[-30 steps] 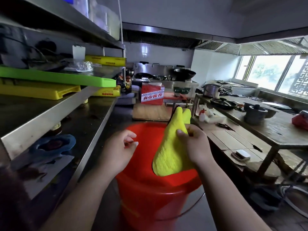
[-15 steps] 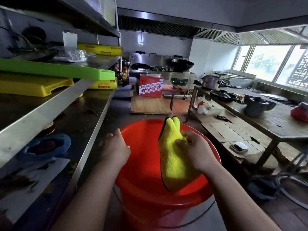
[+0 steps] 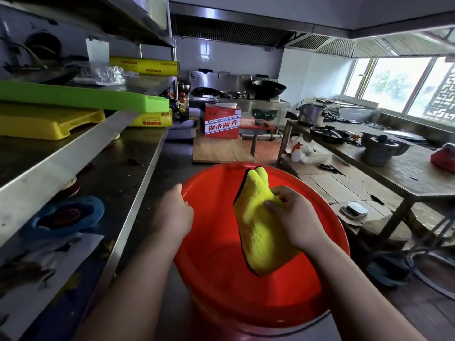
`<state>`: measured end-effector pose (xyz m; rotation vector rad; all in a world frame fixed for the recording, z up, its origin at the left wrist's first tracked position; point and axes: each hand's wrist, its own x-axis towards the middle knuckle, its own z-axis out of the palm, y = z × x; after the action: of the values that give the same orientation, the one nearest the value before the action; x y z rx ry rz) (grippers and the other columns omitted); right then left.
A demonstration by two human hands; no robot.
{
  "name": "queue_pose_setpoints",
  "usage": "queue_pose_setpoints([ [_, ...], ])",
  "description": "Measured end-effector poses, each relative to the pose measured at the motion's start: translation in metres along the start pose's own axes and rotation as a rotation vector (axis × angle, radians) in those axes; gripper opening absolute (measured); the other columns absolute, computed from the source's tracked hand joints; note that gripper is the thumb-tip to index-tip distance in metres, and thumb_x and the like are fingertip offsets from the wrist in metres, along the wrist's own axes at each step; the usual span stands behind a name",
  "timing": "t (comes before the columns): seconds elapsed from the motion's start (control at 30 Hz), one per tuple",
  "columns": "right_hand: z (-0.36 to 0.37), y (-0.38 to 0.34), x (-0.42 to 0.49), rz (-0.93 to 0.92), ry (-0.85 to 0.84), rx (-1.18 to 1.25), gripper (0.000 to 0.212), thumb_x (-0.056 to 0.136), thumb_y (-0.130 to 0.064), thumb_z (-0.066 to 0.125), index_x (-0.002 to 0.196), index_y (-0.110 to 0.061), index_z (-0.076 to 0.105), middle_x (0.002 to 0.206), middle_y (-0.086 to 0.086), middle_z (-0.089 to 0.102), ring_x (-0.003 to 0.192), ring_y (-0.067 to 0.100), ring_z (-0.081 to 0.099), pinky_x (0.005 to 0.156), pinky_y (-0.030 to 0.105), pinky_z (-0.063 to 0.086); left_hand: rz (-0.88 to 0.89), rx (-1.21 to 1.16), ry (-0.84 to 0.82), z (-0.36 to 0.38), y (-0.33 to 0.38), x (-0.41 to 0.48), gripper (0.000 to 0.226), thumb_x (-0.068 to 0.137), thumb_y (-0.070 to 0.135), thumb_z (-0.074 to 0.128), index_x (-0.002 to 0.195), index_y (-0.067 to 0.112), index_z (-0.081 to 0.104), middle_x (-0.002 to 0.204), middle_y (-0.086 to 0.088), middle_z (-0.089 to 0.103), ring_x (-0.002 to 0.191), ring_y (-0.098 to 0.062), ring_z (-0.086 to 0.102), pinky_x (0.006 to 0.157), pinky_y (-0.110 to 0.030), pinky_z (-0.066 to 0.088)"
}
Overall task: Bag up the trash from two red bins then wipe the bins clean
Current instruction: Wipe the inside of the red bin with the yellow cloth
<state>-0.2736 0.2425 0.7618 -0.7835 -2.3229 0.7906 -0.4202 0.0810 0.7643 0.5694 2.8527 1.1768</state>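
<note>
1 red bin [image 3: 221,279]: left hand [image 3: 173,212] grips rim, right hand [image 3: 293,217] clutches yellow cloth [image 3: 261,232] inside.

Your head camera looks forward and down, close above the fingers [image 3: 280,193] of your right hand [image 3: 298,222]; shelving [image 3: 73,153] runs left of them, the stove [image 3: 261,104] far beyond.
</note>
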Motion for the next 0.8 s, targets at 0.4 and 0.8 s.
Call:
queue_pose_setpoints([
  [0.4,0.014,0.009,-0.034,-0.202,-0.588,-0.331,0.027,0.089,-0.02,0.064,0.116,-0.023,0.064,0.112,-0.001,0.066,0.105,0.015,0.059,0.09,0.026,0.044,0.21,-0.174,0.173,0.009,-0.001,-0.01,0.048,0.095,0.012,0.047,0.141,0.024,0.039,0.131,-0.011,0.054,0.118,-0.029,0.051,0.094,-0.034,0.04],
  [0.8,0.067,0.033,-0.07,-0.014,-0.904,-0.427,0.052,0.095,-0.038,0.054,0.143,-0.024,0.04,0.138,0.004,0.053,0.124,0.02,0.05,0.093,0.024,0.037,0.35,-0.02,0.152,0.011,-0.014,-0.033,0.055,0.097,0.02,0.044,0.148,0.03,0.024,0.137,-0.009,0.04,0.113,-0.032,0.05,0.086,-0.037,0.041],
])
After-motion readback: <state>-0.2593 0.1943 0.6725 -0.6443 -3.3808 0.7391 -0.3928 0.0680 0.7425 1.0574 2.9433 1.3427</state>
